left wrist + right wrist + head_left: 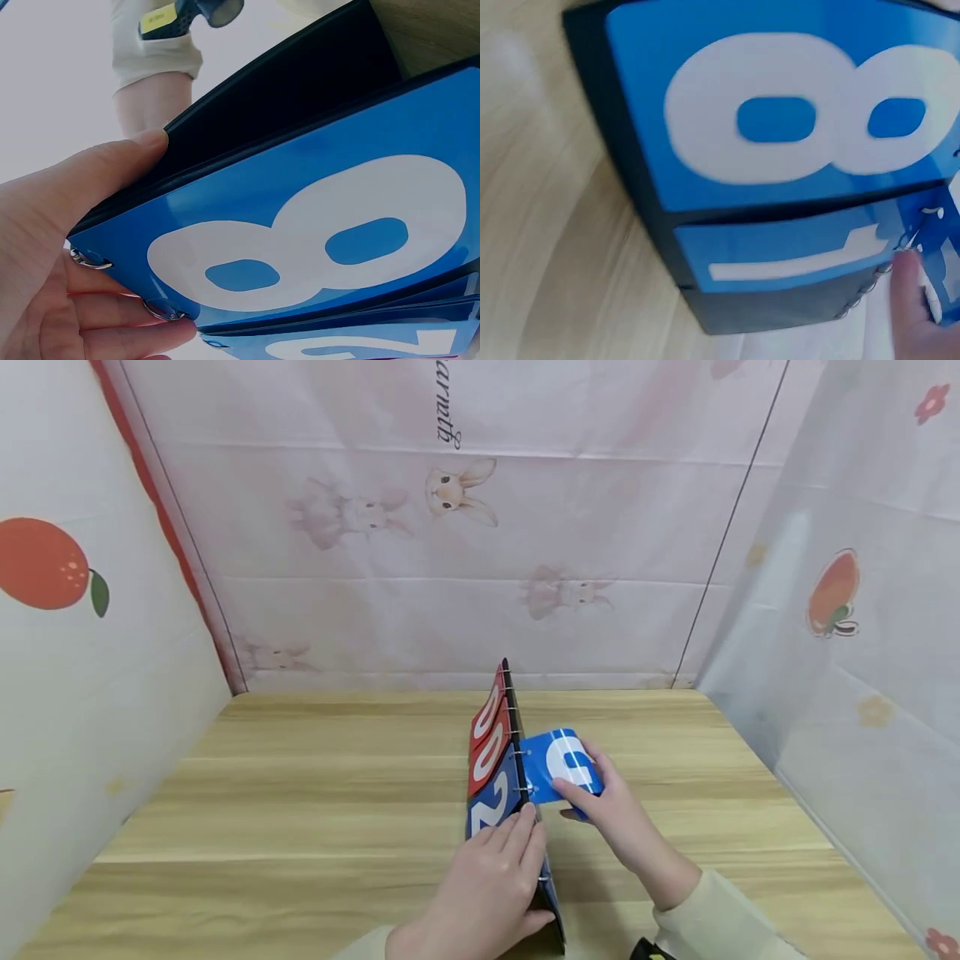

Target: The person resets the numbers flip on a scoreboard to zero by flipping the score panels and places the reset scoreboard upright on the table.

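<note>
A flip scoreboard [513,718] with a black backing and ring-bound number cards stands on edge on the table. My left hand [491,881] grips its near end; the fingers lie over the ringed top and the thumb presses the black backing [285,86]. In the left wrist view a blue card with a white 8 [300,232] fills the near side. My right hand [611,802] pinches a lifted, bent blue card [543,768] with part of a white numeral, on the board's right side. The right wrist view shows a blue card with a 1 [795,251] beside the 8.
Red cards with white zeros [487,739] and a blue card with a 2 [491,806] hang on the board's left side. The wood-grain table [322,793] is bordered by printed cloth walls [375,627].
</note>
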### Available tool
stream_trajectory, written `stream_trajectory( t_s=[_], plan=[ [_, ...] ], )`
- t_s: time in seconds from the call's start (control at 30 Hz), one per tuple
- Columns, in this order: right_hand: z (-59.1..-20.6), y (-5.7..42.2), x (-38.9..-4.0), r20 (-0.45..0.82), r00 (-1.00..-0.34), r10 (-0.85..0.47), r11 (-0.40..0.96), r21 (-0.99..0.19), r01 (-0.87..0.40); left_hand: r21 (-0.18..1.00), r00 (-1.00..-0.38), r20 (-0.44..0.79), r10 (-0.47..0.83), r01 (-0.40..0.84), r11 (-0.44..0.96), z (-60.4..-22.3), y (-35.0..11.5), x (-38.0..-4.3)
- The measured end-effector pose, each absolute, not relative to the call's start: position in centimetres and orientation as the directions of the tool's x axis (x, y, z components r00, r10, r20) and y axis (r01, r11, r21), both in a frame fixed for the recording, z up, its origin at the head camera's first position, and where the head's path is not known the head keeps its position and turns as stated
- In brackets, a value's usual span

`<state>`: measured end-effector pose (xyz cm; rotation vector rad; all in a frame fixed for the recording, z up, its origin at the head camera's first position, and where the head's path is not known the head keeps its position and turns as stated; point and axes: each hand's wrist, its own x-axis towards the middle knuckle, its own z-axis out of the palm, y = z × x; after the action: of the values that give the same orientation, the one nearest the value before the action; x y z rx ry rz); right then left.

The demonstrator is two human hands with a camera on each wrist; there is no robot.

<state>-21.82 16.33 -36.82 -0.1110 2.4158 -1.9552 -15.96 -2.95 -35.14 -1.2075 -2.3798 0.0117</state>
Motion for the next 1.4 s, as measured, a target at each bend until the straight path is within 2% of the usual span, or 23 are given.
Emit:
stream_trajectory(
  t_s=[0.13, 0.27, 0.5, 0.6, 0.8, 0.9, 1.0, 1.13, 1.17, 1.27, 1.33, 1.4],
  plan=[
    [-36.1, 16.1, -21.4, 0.052, -0.998, -0.037, 0.121, -0.991, -0.056, -0.211, -0.488, 0.414, 0.769, 0.77, 0.602, -35.3, -2.7, -16.1],
    [-35.5, 15.2, -21.3, 0.087, -0.996, 0.006, 0.131, -0.988, -0.085, -0.231, -0.454, 0.429, 0.781, 0.781, 0.581, -35.6, -2.6, -16.1],
    [-35.0, 12.5, -22.1, 0.254, -0.959, -0.13, 0.248, -0.928, -0.279, -0.27, -0.46, 0.456, 0.762, 0.744, 0.611, -35.8, -3.8, -15.8],
    [-34.3, 11.9, -21.5, 0.357, -0.913, -0.197, 0.344, -0.847, -0.406, -0.284, -0.449, 0.472, 0.759, 0.738, 0.612, -35.8, -3.8, -15.8],
    [-34.2, 11.8, -22.2, 0.529, -0.78, -0.335, 0.532, -0.577, -0.619, -0.263, -0.468, 0.467, 0.75, 0.737, 0.623, -35.8, -3.6, -16.0],
    [-34.8, 12.1, -22.4, 0.555, -0.737, -0.386, 0.567, -0.487, -0.664, -0.274, -0.456, 0.472, 0.754, 0.737, 0.617, -36.0, -3.2, -15.9],
    [-35.0, 12.0, -22.7, 0.573, -0.681, -0.456, 0.545, -0.425, -0.723, -0.308, -0.429, 0.5, 0.752, 0.724, 0.618, -36.3, -3.2, -16.0],
    [-35.2, 12.1, -22.9, 0.516, -0.648, -0.56, 0.555, -0.347, -0.756, -0.329, -0.404, 0.527, 0.747, 0.714, 0.618, -36.6, -3.3, -16.0],
    [-35.3, 12.1, -23.0, 0.499, -0.645, -0.578, 0.551, -0.345, -0.76, -0.329, -0.401, 0.532, 0.746, 0.714, 0.618, -36.6, -3.3, -16.0],
    [-35.9, 12.6, -23.0, 0.487, -0.672, -0.558, 0.511, -0.437, -0.74, -0.31, -0.398, 0.543, 0.739, 0.723, 0.617, -36.5, -3.3, -16.1],
    [-36.9, 12.9, -23.0, 0.486, -0.746, -0.455, 0.47, -0.581, -0.664, -0.295, -0.41, 0.54, 0.735, 0.725, 0.622, -36.5, -3.4, -16.1],
    [-38.3, 13.0, -23.0, 0.429, -0.84, -0.333, 0.41, -0.736, -0.538, -0.277, -0.437, 0.52, 0.734, 0.727, 0.629, -36.6, -3.7, -16.0]
  ],
)
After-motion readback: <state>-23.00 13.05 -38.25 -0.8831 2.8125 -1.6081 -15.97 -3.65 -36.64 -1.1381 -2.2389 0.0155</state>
